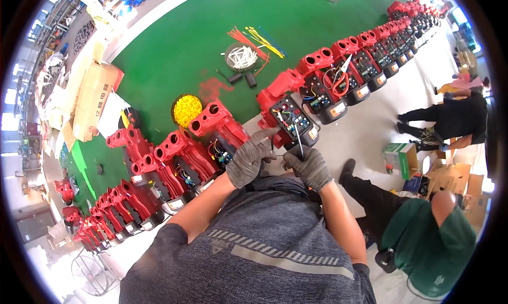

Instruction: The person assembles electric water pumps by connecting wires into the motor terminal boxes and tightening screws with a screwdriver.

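Both of my hands wear grey knit gloves. My right hand [308, 168] is closed around a screwdriver [299, 141], whose thin metal shaft points up at an open red machine unit [288, 113]. A dark circuit panel with small wired parts shows on that unit's near side. Just left of it is my left hand [250, 160], its index finger reaching toward the unit's lower edge. The other fingers are curled together near a thin dark strand between the hands; what they pinch is too small to make out. Another red unit [219, 124] with loose wires stands beside my left hand.
A long row of red units [365, 61] runs along the green tabletop [174, 45]. Red-handled pliers [341, 79] lie on one. Bowls of yellow caps [187, 110] and white sleeves [242, 57] stand behind. A person in green [428, 240] sits close at right; another person stands beyond.
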Demonstrator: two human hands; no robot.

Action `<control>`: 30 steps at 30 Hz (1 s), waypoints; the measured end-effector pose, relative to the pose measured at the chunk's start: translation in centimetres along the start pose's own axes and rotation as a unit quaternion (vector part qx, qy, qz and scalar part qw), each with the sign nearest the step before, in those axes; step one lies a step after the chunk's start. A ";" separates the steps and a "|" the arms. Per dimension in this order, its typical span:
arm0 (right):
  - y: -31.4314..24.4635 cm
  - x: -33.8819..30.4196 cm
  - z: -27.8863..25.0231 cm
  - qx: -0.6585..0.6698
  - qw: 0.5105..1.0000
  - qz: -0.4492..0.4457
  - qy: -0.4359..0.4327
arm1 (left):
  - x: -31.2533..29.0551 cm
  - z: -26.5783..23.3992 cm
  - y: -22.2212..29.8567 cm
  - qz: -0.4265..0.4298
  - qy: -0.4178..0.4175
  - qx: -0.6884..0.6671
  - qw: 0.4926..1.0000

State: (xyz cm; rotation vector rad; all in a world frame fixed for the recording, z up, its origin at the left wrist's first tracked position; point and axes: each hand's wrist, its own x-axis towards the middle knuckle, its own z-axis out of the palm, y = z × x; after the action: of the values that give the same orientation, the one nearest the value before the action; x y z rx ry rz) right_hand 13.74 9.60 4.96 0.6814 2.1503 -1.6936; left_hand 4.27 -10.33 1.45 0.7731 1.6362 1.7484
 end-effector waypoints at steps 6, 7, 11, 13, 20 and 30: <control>-0.5 5.3 -2.1 -0.104 0.973 -0.088 0.184 | 0.0 -0.6 -1.3 -0.070 0.040 -0.020 0.997; -0.3 6.8 -2.5 -0.096 0.964 -0.111 0.220 | 0.3 -0.8 -1.5 -0.081 0.043 -0.019 0.996; -3.9 8.8 -3.6 -0.186 0.958 -0.138 0.167 | 1.3 -1.8 -0.5 -0.159 0.047 -0.052 0.985; -3.2 9.9 -4.1 -0.305 0.928 -0.156 0.148 | 1.9 -2.0 -0.3 -0.157 0.053 -0.044 0.985; -2.0 9.6 -5.0 -0.410 0.902 -0.099 0.092 | 2.9 -2.7 -1.4 -0.133 0.070 -0.020 0.988; -1.0 8.9 -4.0 -0.119 0.989 -0.025 0.084 | 7.5 -1.1 -2.3 -0.174 0.035 -0.072 0.982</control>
State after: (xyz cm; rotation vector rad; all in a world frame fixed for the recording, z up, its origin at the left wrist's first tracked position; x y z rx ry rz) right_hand 5.92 14.81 2.15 0.7282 2.4542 -1.4153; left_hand -1.29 -5.22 -0.92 0.3365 1.5604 1.6336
